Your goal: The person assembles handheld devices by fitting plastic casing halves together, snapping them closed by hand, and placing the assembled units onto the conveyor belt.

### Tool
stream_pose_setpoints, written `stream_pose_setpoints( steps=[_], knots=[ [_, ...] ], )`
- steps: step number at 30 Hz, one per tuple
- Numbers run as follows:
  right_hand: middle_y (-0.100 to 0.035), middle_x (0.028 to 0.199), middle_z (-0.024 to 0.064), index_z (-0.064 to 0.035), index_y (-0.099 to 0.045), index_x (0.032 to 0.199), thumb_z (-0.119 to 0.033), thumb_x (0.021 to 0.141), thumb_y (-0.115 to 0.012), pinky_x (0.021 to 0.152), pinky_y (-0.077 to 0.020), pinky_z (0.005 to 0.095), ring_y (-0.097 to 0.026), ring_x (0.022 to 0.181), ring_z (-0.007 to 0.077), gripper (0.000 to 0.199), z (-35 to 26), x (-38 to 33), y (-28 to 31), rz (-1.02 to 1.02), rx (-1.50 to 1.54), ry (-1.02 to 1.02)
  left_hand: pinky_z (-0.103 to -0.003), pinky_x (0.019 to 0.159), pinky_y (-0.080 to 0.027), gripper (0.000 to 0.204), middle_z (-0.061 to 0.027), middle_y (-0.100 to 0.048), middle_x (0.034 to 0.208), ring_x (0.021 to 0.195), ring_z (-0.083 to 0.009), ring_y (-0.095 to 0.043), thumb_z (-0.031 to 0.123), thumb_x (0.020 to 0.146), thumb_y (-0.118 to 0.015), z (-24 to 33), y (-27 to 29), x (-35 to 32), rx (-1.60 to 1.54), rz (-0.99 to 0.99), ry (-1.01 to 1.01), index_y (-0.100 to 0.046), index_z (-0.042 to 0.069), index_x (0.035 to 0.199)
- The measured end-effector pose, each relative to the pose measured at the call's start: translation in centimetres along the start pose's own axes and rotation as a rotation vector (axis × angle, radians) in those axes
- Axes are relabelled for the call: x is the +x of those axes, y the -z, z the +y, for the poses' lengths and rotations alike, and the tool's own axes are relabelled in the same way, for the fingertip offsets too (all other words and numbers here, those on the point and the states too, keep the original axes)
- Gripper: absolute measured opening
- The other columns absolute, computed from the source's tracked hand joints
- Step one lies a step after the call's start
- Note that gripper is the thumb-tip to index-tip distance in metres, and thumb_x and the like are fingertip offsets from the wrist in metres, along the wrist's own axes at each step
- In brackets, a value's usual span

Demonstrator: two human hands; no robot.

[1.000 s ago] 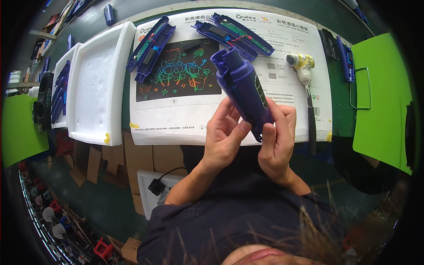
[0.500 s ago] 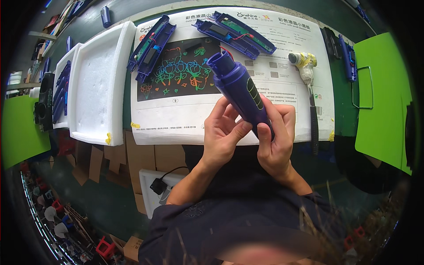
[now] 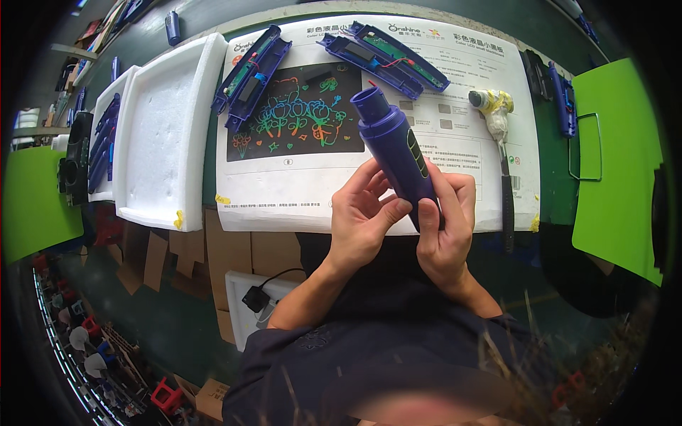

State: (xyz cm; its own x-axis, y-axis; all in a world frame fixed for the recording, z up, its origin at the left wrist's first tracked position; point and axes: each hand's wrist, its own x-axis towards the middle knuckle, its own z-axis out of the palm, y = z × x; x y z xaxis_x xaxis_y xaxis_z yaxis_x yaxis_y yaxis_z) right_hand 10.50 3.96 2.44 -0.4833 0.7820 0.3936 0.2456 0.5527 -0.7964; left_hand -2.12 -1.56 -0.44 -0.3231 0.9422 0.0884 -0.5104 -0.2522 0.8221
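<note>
A dark blue plastic cylindrical housing (image 3: 396,153), smooth and slightly glossy, with a stepped round neck at its upper end and a row of dark oval buttons along its side, was held tilted above the near edge of a printed white sheet (image 3: 455,92). The right hand (image 3: 444,227) was wrapped around its lower end; the left hand (image 3: 362,216) touched its side with thumb and curled fingers. The sheet carried a black panel of bright line drawings (image 3: 298,117). Two open blue housing halves with circuit boards and wires (image 3: 252,71) (image 3: 383,57) lay at its far edge. A screwdriver with a tape-wrapped handle (image 3: 497,135) lay at the right. A white foam tray (image 3: 167,131), coarse-grained, stood at the left.
</note>
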Motion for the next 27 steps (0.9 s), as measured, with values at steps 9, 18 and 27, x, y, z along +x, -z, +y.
stream_pose_setpoints(
  steps=[9, 18, 27],
  knots=[
    [-0.056, 0.107, 0.0137, -0.0053, -0.058, 0.127, -0.016, 0.083, -0.072, 0.083, -0.0493, 0.0361, -0.059, 0.095, 0.0263, 0.048, 2.0, 1.7, 1.7, -0.159, 0.026, 0.105, -0.041, 0.102, -0.043, 0.066, -0.0233, -0.051, 0.131, 0.122, -0.0283, -0.052, 0.020, 0.085, -0.074, 2.4, 2.9, 1.0, 0.094, -0.050, -0.044, -0.040, -0.007, 0.135],
    [-0.051, 0.063, 0.0115, -0.0017, -0.054, 0.071, -0.022, 0.094, -0.058, 0.049, -0.0411, 0.0367, -0.053, 0.055, 0.0289, 0.031, 2.2, 3.9, 0.8, 0.059, -0.108, 0.164, -0.048, 0.098, -0.046, 0.048, -0.0267, -0.058, 0.115, 0.110, -0.0367, -0.059, 0.014, 0.084, -0.073, 2.6, -0.5, -0.2, 0.217, -0.033, -0.343, -0.044, -0.004, 0.118],
    [-0.058, 0.070, 0.0113, -0.0028, -0.061, 0.075, -0.034, 0.092, -0.061, 0.071, -0.0451, 0.0399, -0.059, 0.076, 0.0321, 0.035, 3.5, 6.8, 0.4, 0.112, -0.342, 0.414, -0.049, 0.098, -0.046, 0.048, -0.0283, -0.055, 0.118, 0.114, -0.0393, -0.057, 0.013, 0.085, -0.072, 0.5, 0.5, 0.3, 0.323, 0.109, -0.475, -0.040, -0.001, 0.119]
  ],
)
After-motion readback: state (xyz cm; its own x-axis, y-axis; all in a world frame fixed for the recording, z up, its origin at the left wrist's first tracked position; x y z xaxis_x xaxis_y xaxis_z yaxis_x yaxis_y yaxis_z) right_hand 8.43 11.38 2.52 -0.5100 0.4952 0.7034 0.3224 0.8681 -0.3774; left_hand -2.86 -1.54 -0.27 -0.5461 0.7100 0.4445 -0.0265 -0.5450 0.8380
